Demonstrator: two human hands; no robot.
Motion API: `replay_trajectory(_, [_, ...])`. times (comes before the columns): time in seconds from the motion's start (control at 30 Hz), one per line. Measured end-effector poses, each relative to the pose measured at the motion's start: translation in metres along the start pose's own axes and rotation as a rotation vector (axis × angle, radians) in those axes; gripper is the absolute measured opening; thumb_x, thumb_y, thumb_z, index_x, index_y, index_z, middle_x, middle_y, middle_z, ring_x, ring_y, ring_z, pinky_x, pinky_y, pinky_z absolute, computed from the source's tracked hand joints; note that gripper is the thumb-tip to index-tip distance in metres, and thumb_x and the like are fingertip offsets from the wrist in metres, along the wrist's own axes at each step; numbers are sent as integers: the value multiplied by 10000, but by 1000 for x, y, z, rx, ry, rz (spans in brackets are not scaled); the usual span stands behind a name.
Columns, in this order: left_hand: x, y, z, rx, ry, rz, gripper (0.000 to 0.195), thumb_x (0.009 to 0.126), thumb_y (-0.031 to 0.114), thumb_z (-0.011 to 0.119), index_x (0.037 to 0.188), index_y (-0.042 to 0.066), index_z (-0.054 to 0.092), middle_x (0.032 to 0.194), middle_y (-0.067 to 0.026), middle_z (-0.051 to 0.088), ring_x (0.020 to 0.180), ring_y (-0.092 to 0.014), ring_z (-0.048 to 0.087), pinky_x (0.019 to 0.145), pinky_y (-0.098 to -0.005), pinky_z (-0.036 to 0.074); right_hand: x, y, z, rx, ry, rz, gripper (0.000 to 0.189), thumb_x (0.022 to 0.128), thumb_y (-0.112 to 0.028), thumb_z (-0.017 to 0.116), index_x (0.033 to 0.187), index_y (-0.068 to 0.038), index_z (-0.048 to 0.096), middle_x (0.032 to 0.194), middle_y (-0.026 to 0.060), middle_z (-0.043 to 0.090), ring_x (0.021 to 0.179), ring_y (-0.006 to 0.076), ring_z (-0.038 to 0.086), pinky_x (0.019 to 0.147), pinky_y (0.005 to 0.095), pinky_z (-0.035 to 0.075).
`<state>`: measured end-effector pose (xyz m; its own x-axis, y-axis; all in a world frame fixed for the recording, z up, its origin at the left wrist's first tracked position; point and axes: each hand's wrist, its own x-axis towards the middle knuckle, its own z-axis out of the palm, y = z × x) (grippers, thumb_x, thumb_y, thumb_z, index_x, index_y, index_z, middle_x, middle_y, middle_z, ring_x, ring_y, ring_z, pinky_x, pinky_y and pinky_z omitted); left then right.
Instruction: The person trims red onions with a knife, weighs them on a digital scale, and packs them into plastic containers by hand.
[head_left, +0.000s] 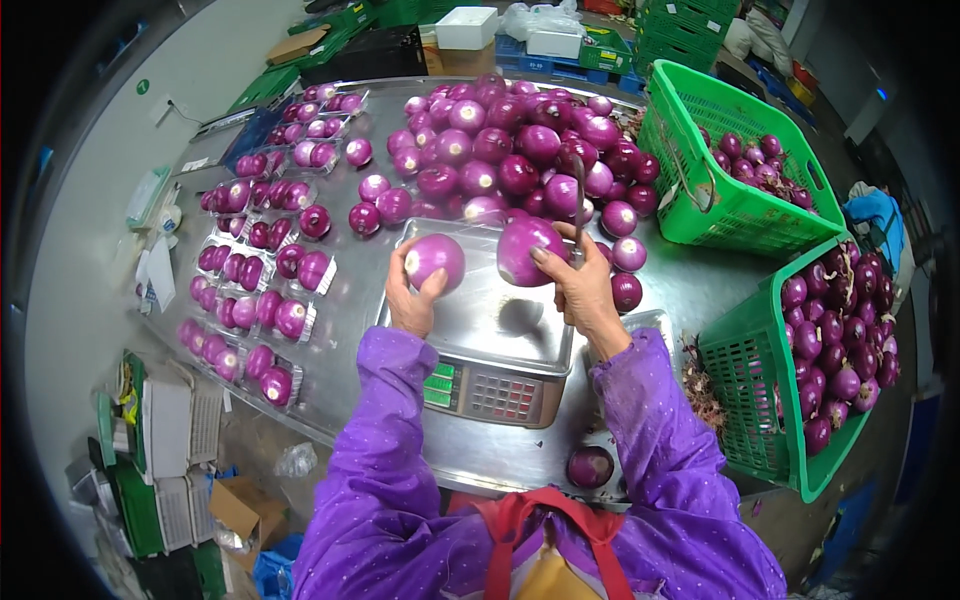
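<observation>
My left hand (412, 294) grips a peeled red onion (436, 264) above the left part of a digital scale's steel pan (472, 330). In my right hand (583, 283) are a larger red onion (531, 251) and a knife (579, 187), whose blade points away from me. Both onions are over the pan. The scale's keypad and lit display (439, 385) face me. Beyond the scale lies a big heap of red onions (517, 135). One dark red onion (590, 466) sits near the table's front edge.
Clear plastic trays of red onions (247, 270) stand in rows on the left of the steel table (352, 300). At the right are two green plastic crates holding onions, one on the table (720, 225), one nearer me (750, 397). Onion skins (701, 390) lie beside the nearer crate.
</observation>
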<state>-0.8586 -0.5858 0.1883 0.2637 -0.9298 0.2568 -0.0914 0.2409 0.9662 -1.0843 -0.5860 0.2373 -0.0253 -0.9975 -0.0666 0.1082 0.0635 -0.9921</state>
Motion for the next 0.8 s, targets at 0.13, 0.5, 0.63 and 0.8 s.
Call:
replay_trajectory(0.13, [6,-5,-14,-24,85,-67,551,729,302,649,1162,-9,504,1028,-148,571,912,-214,565,813,-330,464,20,11,23,97,-29,147,684,712,-311,761,1212,28,439,689,64,576,351,76,410,302,227,281])
replay_trajectory(0.5, [44,-26,-24,-75,227,-69,550,772,313,671,1176,-12,489,1043,-140,566,925,-205,555,825,-316,451,88,31,70,-477,-52,-315,747,651,-369,774,1203,34,473,1059,236,604,949,327,624,859,365,465])
replay_trajectory(0.63, [39,-41,-22,45,187,-26,533,747,262,704,1163,2,493,1051,-137,566,937,-207,565,825,-309,462,78,57,72,-739,-148,-423,697,657,-345,771,1189,-21,457,1013,206,618,932,353,619,794,406,479])
replay_trajectory(0.8, [32,-49,-21,-125,242,-78,568,733,254,715,1185,7,475,1067,-138,551,943,-210,564,810,-317,478,62,62,64,-845,-216,-318,626,703,-309,738,1190,-39,452,970,194,615,923,346,609,760,403,477])
